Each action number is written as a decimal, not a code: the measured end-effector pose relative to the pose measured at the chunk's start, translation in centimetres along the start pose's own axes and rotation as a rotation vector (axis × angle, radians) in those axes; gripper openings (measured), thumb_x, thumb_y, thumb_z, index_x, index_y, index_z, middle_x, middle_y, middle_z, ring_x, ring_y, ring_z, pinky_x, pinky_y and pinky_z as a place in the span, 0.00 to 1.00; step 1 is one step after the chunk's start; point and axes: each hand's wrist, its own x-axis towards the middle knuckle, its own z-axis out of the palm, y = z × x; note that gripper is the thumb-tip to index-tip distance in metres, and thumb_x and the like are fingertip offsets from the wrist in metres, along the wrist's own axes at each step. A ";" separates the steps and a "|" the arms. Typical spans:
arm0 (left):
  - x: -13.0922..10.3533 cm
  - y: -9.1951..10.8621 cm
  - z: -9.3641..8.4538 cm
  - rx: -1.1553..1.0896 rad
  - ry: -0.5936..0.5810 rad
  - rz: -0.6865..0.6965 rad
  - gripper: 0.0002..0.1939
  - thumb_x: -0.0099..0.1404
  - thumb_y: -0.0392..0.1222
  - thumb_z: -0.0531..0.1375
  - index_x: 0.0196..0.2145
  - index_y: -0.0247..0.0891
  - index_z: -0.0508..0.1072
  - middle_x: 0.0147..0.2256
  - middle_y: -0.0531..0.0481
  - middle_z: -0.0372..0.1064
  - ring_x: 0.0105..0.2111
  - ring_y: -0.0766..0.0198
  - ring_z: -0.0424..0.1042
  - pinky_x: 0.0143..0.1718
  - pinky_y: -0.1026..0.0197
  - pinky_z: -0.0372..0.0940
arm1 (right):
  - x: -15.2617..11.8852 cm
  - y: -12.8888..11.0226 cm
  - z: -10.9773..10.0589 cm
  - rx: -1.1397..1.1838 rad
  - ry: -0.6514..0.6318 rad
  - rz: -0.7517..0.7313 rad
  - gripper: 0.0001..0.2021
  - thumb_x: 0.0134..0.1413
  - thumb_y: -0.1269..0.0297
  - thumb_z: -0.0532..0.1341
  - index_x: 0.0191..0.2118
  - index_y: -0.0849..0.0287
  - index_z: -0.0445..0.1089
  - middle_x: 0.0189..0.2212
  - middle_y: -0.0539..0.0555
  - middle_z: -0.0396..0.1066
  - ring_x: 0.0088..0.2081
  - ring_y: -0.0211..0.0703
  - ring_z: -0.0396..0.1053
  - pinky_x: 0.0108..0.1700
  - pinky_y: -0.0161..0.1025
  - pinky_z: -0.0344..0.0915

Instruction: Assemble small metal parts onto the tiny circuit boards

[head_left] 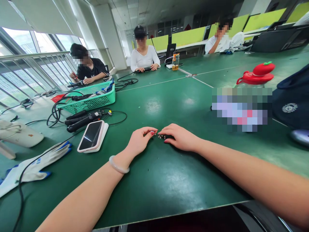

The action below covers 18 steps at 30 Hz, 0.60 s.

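Green desk (137, 193) with a glossy top, crossed in its far part by thin pale seams. Near centre: a small cluster of tiny metallic pieces (161, 137). Left of centre: a phone (91, 136), screen up, atop a flat white object (103, 136); beyond it, black handled devices (83, 120) beside a green perforated basket (94, 103). Near left: a white-and-blue glove (40, 162), crossed by a black cable (21, 190). Far side: a jar (175, 60) with orange contents. Right: a red-lidded vessel (257, 77), a pixelated item (241, 111) and a dark bag (293, 96), the last partly cut off by the frame edge.
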 end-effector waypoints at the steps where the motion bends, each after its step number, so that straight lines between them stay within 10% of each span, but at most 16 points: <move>1: -0.1 0.1 0.0 0.024 -0.010 -0.003 0.13 0.62 0.45 0.56 0.39 0.40 0.77 0.39 0.49 0.76 0.40 0.61 0.72 0.46 0.58 0.64 | -0.1 0.1 -0.1 0.003 0.021 0.037 0.16 0.54 0.67 0.61 0.50 0.57 0.70 0.45 0.56 0.72 0.47 0.46 0.65 0.53 0.46 0.62; 7: -0.2 0.5 0.4 -0.161 -0.198 0.016 0.14 0.62 0.46 0.56 0.41 0.38 0.76 0.40 0.46 0.76 0.41 0.61 0.73 0.47 0.57 0.64 | -0.1 0.5 0.0 0.003 0.003 0.155 0.05 0.53 0.65 0.62 0.36 0.56 0.75 0.34 0.54 0.73 0.41 0.46 0.66 0.47 0.44 0.64; 18: -0.5 0.6 0.4 -0.076 -0.048 -0.051 0.15 0.61 0.44 0.57 0.44 0.40 0.75 0.35 0.48 0.76 0.31 0.64 0.73 0.37 0.61 0.66 | 0.0 -1.4 -0.5 0.152 0.110 0.254 0.01 0.52 0.67 0.61 0.31 0.56 0.71 0.26 0.47 0.73 0.28 0.36 0.67 0.34 0.35 0.62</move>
